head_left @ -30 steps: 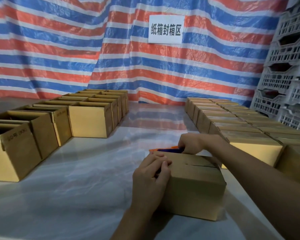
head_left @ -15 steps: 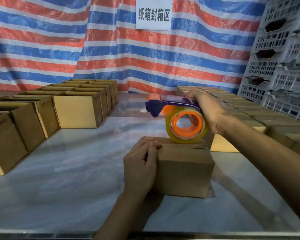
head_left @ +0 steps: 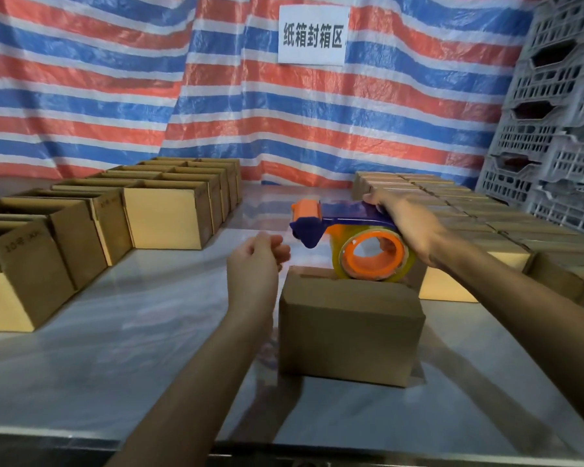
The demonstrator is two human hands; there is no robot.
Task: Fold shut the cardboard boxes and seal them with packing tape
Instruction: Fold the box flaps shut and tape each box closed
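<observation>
The box (head_left: 349,332) stands on the table (head_left: 115,348) with its flaps folded down; a seam line shows on its top near the far left corner. No fingers touch it.

The tape dispenser (head_left: 317,224) is at the box's top, over the far right part. Its roll (head_left: 373,256) of clear yellowish tape on an orange core is at the far edge of the top, and whether it touches the cardboard or sits just above cannot be told. The blue frame reaches out past the box's far left corner and ends in an orange roller. The right hand (head_left: 408,227) grips the dispenser from the right of the box: its fingers curl over the frame and round the roll, and the thumb lies along the frame's upper edge.

The left hand (head_left: 255,264) is raised just left of the box's far left corner, apart from it and from the dispenser, with its fingers curled in against the palm and nothing seen in them.

Left of the box, well apart, open boxes (head_left: 166,217) stand in rows with their flaps up. Right of it and beyond, closed boxes (head_left: 452,210) lie packed side by side. Behind the box hangs a red, white and blue striped tarp (head_left: 115,96) with a white sign (head_left: 312,35) — at the far right, grey crates (head_left: 553,129) are stacked.
</observation>
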